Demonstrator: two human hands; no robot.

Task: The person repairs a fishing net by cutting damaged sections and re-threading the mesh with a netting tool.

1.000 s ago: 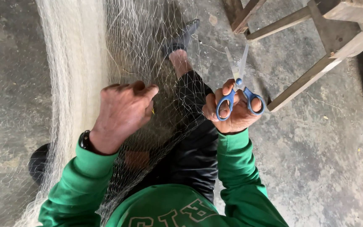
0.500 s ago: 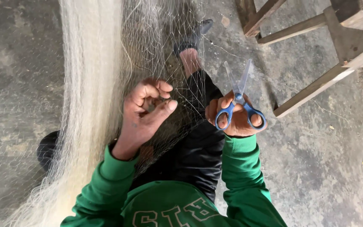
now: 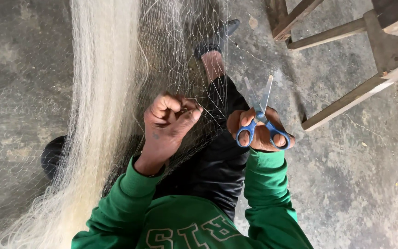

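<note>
A fine pale fishing net (image 3: 111, 92) hangs down across my lap and bunches into a thick cream band on the left. My left hand (image 3: 166, 124) pinches a few strands of its mesh between curled fingers. Just to the right, my right hand (image 3: 259, 131) holds blue-handled scissors (image 3: 260, 117), fingers through the loops, blades slightly apart and pointing up, a short way from the pinched strands. I wear green sleeves and dark trousers; one leg stretches forward under the net to a dark sandal (image 3: 215, 39).
A wooden stool frame (image 3: 346, 60) stands at the upper right on the grey concrete floor (image 3: 355, 184). A dark round object (image 3: 51, 154) lies under the net at the left.
My left hand turned from palm-down to a curled pinch on the mesh and shifted right. The right hand with the scissors stayed at about the same spot; the view drifted slightly.
</note>
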